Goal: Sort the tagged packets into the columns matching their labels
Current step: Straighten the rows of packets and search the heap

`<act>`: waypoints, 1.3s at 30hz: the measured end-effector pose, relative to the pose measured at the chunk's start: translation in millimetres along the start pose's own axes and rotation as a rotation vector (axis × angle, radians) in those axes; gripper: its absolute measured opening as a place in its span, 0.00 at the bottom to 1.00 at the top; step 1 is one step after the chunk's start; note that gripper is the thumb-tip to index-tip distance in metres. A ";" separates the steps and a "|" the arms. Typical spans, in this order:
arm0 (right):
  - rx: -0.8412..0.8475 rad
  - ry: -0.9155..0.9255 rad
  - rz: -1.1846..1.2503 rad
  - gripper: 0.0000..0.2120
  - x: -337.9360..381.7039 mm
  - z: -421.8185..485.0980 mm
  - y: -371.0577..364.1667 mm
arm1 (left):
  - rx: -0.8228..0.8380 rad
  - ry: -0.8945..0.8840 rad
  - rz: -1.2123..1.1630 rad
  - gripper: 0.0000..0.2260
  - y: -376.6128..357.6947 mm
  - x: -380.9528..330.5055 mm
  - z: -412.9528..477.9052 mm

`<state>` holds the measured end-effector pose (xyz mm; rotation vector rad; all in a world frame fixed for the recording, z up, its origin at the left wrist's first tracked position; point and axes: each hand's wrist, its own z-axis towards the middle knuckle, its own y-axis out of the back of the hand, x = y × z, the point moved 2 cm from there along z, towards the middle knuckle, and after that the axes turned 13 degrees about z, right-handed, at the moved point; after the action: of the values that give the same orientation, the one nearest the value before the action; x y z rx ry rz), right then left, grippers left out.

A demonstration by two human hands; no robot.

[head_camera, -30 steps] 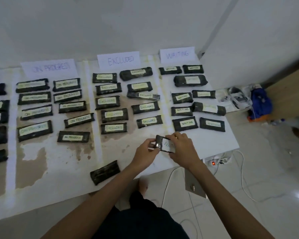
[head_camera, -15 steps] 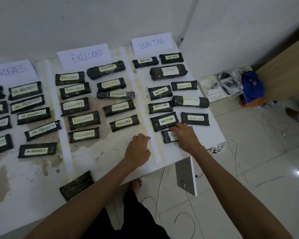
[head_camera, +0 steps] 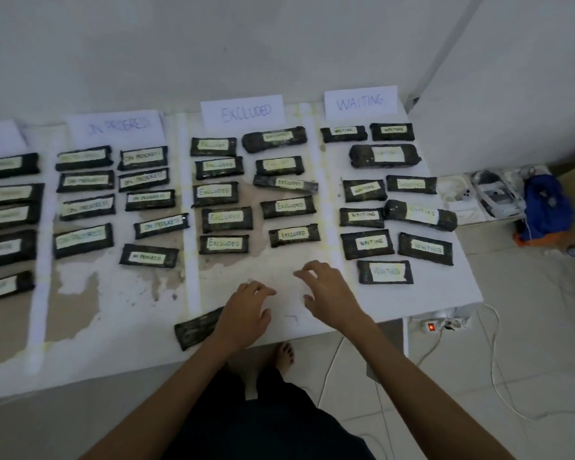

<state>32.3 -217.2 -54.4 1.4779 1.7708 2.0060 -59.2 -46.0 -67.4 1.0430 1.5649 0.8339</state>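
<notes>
left fingers: loosely curled, holding nothing, just above the table.
right fingers: spread and bent, holding nothing, tips near the bare table in the EXCLUDED column.
left hand: palm down, its wrist covers the right end of the loose packet.
right hand: palm down, just beside the left hand, apart from it.
loose packet: dark, tilted, near the front table edge, at the foot of the strip between ON PROGRESS and EXCLUDED; no label visible, likely face down.
handling: looks light, soft, wrapped in glossy film so maybe slippery; pinch across the short width near the middle, flip to read the tag.
WAITING packet: lowest in the WAITING column, lying flat, label up, clear of both hands.
table: white, worn patches, columns split by pale strips, most packets already in rows.
arms: both reach forward from below, forearms bare, left angled toward the loose packet.
step: judged as going for the last unsorted packet.
</notes>
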 end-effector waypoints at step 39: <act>0.184 0.153 0.104 0.29 149.9 57.4 -68.9 | -0.029 0.533 -0.845 0.18 49.7 110.9 -81.6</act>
<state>-42.7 -61.3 -29.8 1.5341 2.0289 2.1073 -138.4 75.2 -45.3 0.0537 2.1798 0.5371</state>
